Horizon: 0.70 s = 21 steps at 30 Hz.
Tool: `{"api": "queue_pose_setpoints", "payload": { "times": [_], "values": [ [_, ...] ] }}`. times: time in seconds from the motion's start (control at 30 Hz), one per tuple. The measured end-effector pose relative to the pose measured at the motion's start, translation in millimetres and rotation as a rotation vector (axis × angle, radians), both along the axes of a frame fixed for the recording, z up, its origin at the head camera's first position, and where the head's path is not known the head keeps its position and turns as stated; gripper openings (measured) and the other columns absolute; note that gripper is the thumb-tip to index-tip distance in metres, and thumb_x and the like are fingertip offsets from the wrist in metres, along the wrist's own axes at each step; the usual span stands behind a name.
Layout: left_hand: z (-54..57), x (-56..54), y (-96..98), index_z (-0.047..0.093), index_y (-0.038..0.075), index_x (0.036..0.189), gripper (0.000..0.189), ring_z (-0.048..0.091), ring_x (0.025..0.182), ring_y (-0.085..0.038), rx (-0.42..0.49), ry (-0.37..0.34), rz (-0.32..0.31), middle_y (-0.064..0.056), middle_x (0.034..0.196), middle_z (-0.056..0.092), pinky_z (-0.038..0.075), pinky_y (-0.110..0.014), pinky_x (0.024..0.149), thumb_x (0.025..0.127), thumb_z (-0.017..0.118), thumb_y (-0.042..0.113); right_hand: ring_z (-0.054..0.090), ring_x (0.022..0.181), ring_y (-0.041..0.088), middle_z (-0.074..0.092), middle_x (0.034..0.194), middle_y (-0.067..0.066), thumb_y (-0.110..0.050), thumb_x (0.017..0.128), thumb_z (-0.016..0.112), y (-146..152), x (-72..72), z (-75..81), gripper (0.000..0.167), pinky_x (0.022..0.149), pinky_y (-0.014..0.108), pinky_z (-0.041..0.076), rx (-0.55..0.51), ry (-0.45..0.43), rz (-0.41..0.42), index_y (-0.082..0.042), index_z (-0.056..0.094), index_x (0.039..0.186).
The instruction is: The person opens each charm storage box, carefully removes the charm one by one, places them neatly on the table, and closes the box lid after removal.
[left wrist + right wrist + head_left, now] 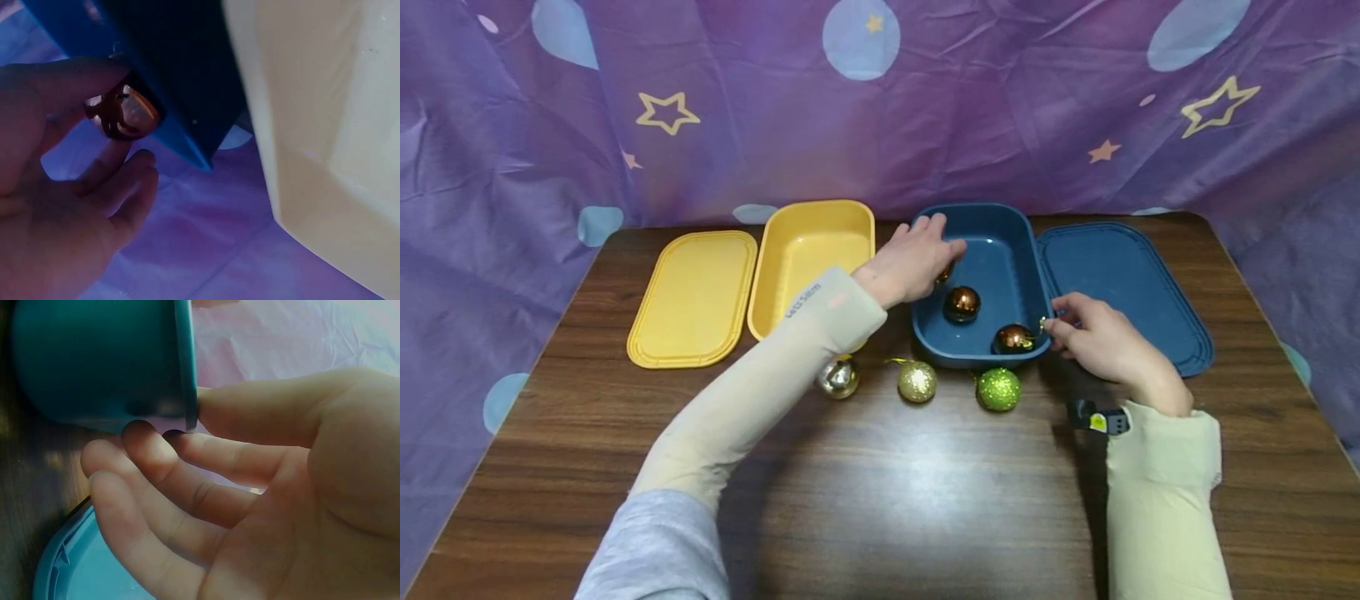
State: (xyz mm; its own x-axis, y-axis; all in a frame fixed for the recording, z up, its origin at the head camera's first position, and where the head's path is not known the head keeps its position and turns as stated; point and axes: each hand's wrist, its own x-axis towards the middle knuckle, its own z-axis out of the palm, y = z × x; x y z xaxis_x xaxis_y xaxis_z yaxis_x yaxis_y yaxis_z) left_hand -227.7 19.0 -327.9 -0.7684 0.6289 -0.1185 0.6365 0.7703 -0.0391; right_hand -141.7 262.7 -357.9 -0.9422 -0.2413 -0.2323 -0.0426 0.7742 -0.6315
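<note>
Reaching over the left side of the blue box (955, 361), my left hand (910, 260) grips a shiny brown Christmas ball (122, 112). My right hand (1103, 340) is at the box's right rim, thumb and forefinger pinching close to a small gold tip. Below those fingertips, in the front right corner, is another brown ball (1015, 338), its gold string leading up toward them. A third brown ball (962, 303) rests inside the box. In the right wrist view, my thumb (250, 409) meets the rim and the other fingers curl loosely outside.
A yellow box (820, 215) stands left of the blue one, with a yellow lid (696, 300) beside it. The blue lid (1120, 275) lies at right. In front sit a silver ball (838, 377), a gold glitter ball (917, 382) and a green glitter ball (998, 389).
</note>
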Motion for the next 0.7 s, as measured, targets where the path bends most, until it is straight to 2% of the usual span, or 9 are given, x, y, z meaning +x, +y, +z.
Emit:
{"api": "queue_pose_setpoints", "payload": {
  "times": [0.2, 0.33, 0.53, 0.6, 0.7],
  "values": [
    [10.6, 4.8, -9.3, 0.054, 0.015, 0.125, 0.039, 0.051, 0.093, -0.026, 0.181, -0.051, -0.019, -0.013, 0.116, 0.042, 0.050, -0.035, 0.078, 0.090, 0.055, -0.001, 0.068, 0.077, 0.025, 0.065, 0.099, 0.027, -0.016, 0.101, 0.045, -0.6, 1.1, -1.0, 0.045, 0.064, 0.028, 0.054, -0.006, 0.001, 0.003, 0.015, 0.041, 0.132],
    [16.7, 8.0, -17.7, 0.055, 0.014, 0.126, 0.040, 0.050, 0.097, -0.028, 0.262, -0.067, -0.022, -0.014, 0.121, 0.042, 0.048, -0.036, 0.086, 0.088, 0.056, -0.001, 0.067, 0.075, 0.023, 0.064, 0.099, 0.028, -0.016, 0.101, 0.046, 0.6, 1.4, -2.3, 0.044, 0.063, 0.026, 0.054, -0.006, 0.007, 0.000, 0.016, 0.042, 0.130],
    [27.0, 20.1, -29.7, 0.056, 0.013, 0.125, 0.040, 0.047, 0.115, -0.026, 0.402, -0.187, 0.004, -0.008, 0.126, 0.052, 0.039, -0.036, 0.103, 0.086, 0.067, 0.010, 0.067, 0.073, 0.020, 0.064, 0.098, 0.028, -0.015, 0.101, 0.046, 0.8, 1.3, -3.3, 0.043, 0.061, 0.025, 0.053, -0.009, 0.013, 0.001, 0.016, 0.041, 0.130],
    [30.0, 26.0, -33.0, 0.056, 0.013, 0.125, 0.041, 0.047, 0.116, -0.024, 0.449, -0.219, 0.005, -0.007, 0.125, 0.054, 0.038, -0.035, 0.103, 0.086, 0.069, 0.012, 0.067, 0.073, 0.022, 0.064, 0.098, 0.029, -0.015, 0.100, 0.046, 1.0, 1.5, -3.8, 0.044, 0.061, 0.025, 0.054, -0.015, 0.016, 0.003, 0.017, 0.041, 0.130],
    [33.9, 34.8, -38.5, 0.056, 0.012, 0.124, 0.042, 0.048, 0.114, -0.022, 0.506, -0.229, -0.008, -0.006, 0.122, 0.055, 0.039, -0.033, 0.101, 0.084, 0.070, 0.014, 0.068, 0.075, 0.024, 0.064, 0.100, 0.029, -0.016, 0.101, 0.046, 0.4, 2.0, -3.3, 0.044, 0.062, 0.025, 0.053, -0.010, 0.018, 0.004, 0.016, 0.042, 0.130]
  ]
}}
